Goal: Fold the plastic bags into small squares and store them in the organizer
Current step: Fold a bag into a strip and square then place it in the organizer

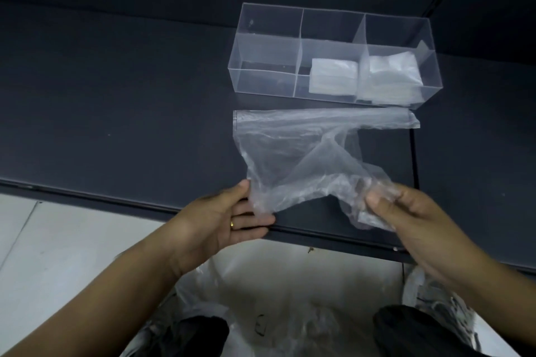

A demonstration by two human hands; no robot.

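Dark matte tabletop (116, 113) filled most of the view, with pale floor (58, 240) showing below its near edge. On it stood a clear organizer (269, 49) with three compartments: the left one bare, the middle one holding a folded bag square (332, 75), the right one holding a stack of folded bags (391, 78). Just in front of it lay a clear plastic bag (293, 148), its far edge flat on the table. The left hand (229, 217) pinched the bag's near left corner; the right hand (406, 211) gripped its bunched right side
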